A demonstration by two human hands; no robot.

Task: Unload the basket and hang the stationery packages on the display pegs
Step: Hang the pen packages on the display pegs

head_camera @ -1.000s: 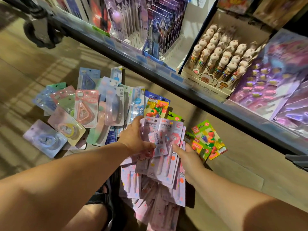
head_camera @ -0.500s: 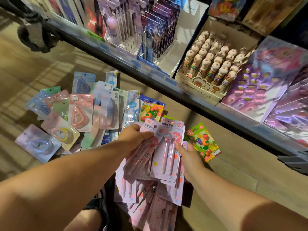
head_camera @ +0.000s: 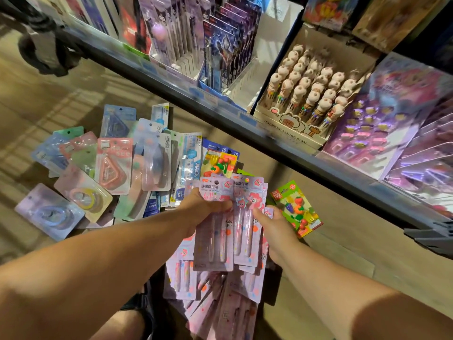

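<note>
My left hand [head_camera: 201, 212] grips a pink pen package [head_camera: 214, 241] near its top. My right hand [head_camera: 274, 229] holds a stack of the same pink pen packages [head_camera: 247, 231] beside it, thumb on the front. The two sets are side by side and upright. More pink pen packages [head_camera: 220, 310] lie heaped below my hands, and the dark basket [head_camera: 274, 285] is mostly hidden under them. No display pegs are in view.
Correction-tape blister packs [head_camera: 112, 165] are spread on the wooden floor at the left. Fruit eraser packs [head_camera: 297, 209] lie at the right. A shelf edge [head_camera: 245, 123] runs diagonally above, with boxed pens [head_camera: 311, 94] and purple packages [head_camera: 382, 133].
The pink packages were fanned and crossed in my hands; now they stand straightened side by side. Both hands rose slightly with them.
</note>
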